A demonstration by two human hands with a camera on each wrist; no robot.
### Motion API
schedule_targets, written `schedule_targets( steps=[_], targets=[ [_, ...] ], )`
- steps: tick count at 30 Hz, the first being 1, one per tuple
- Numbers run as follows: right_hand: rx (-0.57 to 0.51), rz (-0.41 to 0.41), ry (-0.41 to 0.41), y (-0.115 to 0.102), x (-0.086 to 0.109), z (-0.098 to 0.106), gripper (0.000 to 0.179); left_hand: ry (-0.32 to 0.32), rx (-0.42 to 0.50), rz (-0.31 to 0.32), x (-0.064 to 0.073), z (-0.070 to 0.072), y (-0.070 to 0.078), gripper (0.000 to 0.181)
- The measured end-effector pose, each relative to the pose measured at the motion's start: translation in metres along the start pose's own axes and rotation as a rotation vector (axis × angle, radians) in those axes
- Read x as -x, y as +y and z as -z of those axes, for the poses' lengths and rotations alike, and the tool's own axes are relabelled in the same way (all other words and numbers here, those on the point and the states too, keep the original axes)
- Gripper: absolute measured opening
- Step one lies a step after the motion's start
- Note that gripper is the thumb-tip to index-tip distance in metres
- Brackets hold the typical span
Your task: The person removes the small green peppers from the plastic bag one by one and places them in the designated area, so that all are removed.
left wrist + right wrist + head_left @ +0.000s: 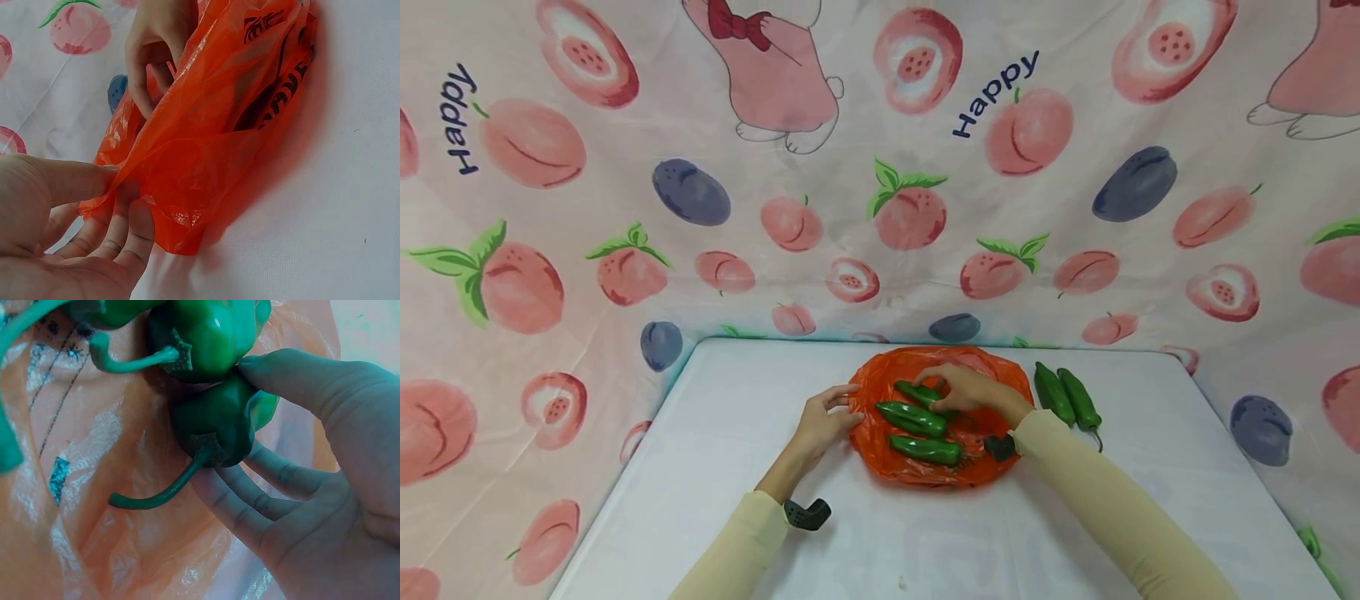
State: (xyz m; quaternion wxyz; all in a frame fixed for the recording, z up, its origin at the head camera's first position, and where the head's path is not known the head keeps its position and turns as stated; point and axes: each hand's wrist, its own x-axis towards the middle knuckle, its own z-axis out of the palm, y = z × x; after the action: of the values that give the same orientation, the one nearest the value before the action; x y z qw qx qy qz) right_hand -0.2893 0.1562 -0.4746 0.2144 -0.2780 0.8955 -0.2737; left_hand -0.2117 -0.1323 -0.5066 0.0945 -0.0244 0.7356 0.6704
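Note:
A red plastic bag (868, 454) lies spread on the white table with three green peppers on it. At its left edge my left hand (820, 427) pinches the thin plastic between thumb and fingers; the left wrist view shows the bag's edge (119, 181) in that hold. Over the far part of the bag, my right hand (966, 388) grips the farthest green pepper (916, 392). In the right wrist view its thumb and fingers are around this pepper (215, 422), whose stem curves away. The middle pepper (910, 418) and the nearest pepper (925, 450) lie beside it.
Two more green peppers (1067, 398) lie side by side on the table, right of the bag. A fruit-print cloth (880, 183) hangs behind and at both sides of the white table (700, 467). Each wrist bears a small black device (807, 514).

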Motion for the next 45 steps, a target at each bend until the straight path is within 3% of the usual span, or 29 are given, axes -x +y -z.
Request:
schedule_targets(
  steps=[4, 15, 22, 36, 45],
  targets=[
    [0.015, -0.013, -0.001, 0.001, 0.000, 0.000, 0.044, -0.006, -0.004, -0.002, 0.000, 0.000, -0.001, 0.048],
    [0.043, 0.037, -0.002, -0.007, 0.011, 0.007, 0.044, -0.004, -0.001, -0.033, -0.003, 0.000, -0.005, 0.049],
    [0.059, 0.080, 0.003, -0.015, 0.018, 0.015, 0.045, -0.009, -0.014, -0.020, -0.002, 0.001, -0.003, 0.051],
    [-0.120, 0.184, 0.050, -0.030, 0.032, 0.023, 0.048, 0.001, -0.002, -0.021, -0.001, -0.001, -0.004, 0.048],
    [-0.177, 0.199, 0.104, -0.027, 0.033, 0.023, 0.049, -0.008, 0.007, -0.022, -0.002, 0.000, -0.005, 0.047]
  ],
)
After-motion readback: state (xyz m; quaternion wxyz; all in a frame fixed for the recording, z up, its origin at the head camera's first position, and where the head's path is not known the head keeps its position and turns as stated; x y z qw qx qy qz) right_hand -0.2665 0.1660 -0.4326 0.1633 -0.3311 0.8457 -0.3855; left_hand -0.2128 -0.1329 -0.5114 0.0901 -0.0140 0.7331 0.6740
